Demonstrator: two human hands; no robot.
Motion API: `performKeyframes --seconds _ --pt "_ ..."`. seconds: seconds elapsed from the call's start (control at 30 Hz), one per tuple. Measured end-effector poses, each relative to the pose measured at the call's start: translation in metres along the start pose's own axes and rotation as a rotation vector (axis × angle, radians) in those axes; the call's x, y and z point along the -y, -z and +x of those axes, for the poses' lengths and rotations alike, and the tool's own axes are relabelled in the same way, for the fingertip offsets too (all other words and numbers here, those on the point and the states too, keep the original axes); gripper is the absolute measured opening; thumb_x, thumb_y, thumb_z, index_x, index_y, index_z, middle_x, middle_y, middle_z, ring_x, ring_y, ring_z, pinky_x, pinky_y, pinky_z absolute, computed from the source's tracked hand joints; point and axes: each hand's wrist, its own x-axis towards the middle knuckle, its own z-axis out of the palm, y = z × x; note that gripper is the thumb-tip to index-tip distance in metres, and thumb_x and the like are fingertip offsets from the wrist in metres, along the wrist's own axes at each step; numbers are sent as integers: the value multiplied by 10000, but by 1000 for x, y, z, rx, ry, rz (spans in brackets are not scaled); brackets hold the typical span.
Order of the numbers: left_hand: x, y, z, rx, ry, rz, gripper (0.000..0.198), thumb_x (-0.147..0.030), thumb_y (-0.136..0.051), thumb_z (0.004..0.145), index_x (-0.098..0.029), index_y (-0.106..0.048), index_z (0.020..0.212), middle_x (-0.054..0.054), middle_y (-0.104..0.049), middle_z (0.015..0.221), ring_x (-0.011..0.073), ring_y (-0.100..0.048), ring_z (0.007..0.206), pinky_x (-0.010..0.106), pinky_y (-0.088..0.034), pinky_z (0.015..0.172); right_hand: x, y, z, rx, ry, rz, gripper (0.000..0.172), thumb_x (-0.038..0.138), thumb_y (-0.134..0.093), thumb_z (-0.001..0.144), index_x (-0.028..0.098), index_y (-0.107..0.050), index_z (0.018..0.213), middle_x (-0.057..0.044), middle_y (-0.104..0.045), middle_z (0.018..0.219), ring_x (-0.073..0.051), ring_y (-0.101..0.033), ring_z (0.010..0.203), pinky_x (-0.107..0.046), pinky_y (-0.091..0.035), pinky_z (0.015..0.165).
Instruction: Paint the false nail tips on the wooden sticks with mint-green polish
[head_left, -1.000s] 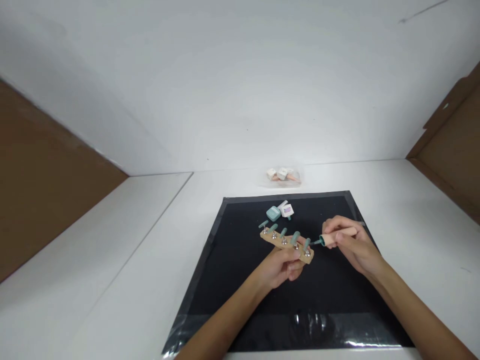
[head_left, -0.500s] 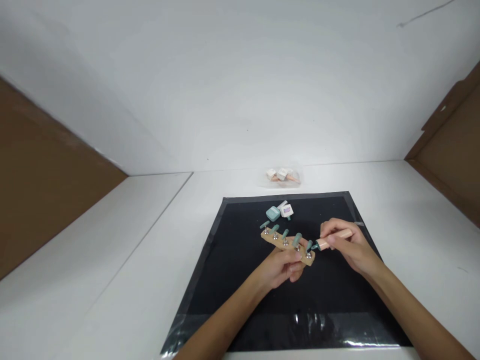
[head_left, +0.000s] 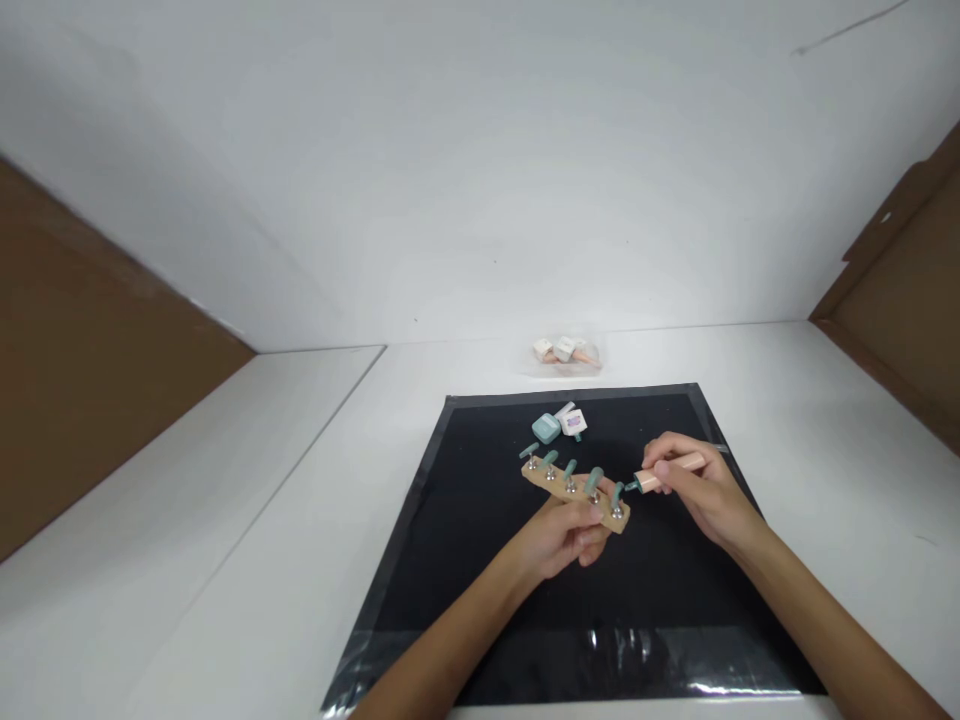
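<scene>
My left hand (head_left: 566, 535) grips a tan nail display stand (head_left: 559, 487) near its right end, above the black mat. Several green false nails (head_left: 594, 480) stand on small silver posts along it. My right hand (head_left: 694, 485) is closed round the pink handle of a nail polish brush (head_left: 671, 472). The brush's green tip is right beside the rightmost false nail (head_left: 617, 494); whether they touch I cannot tell. Behind the stand lie a green square polish bottle (head_left: 546, 428) and a white square piece with a purple label (head_left: 574, 422).
A black mat (head_left: 480, 580) with a clear shiny edge covers the middle of the white table. Beyond it sits a clear tray or bag (head_left: 562, 368) holding white bottles with pink handles. Brown panels stand at left (head_left: 90, 350) and right (head_left: 915, 290), with a white wall behind.
The brush in my right hand has shifted slightly up along the rightmost nail. My left hand and the stand stay almost still.
</scene>
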Motion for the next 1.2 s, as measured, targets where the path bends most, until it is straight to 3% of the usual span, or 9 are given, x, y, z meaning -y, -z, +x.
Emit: performKeyframes --seconds 0.27,0.43,0.6,0.97,1.2 --pt "1 0 -1 5 -12 -19 292 -272 -759 541 -162 -600 761 -72 -465 495 -4 -232 336 117 -255 285 0 -1 1 -45 -2 -3 226 390 -677 688 174 -635 632 8 -543 556 -111 -441 491 -250 -331 472" --pt "2 3 -2 46 -20 -9 275 -260 -737 572 -152 -576 768 -28 -558 632 -19 -235 343 123 -250 292 1 -3 1 -66 -24 -4 243 402 -679 679 173 -622 621 13 -521 525 -111 -430 478 -254 -331 469" --pt "1 4 -3 51 -15 -14 279 -254 -741 574 -154 -577 775 -34 -557 609 -14 -240 341 127 -250 293 3 -5 1 -78 -56 101 270 416 -709 650 167 -615 602 24 -495 500 -99 -402 462 -253 -321 466" --pt "2 4 0 32 -20 -14 293 -263 -734 580 -165 -577 807 -40 -541 593 -5 -220 341 130 -240 299 6 -1 -2 115 -30 208 304 454 -735 627 179 -617 685 16 -495 565 -120 -433 502 -265 -306 492" --pt "2 6 0 46 -25 -6 275 -267 -725 602 -164 -572 806 -77 -441 494 6 -196 341 130 -247 310 4 0 -2 184 11 251 211 379 -737 650 193 -667 719 -1 -487 675 -108 -433 529 -252 -305 488"
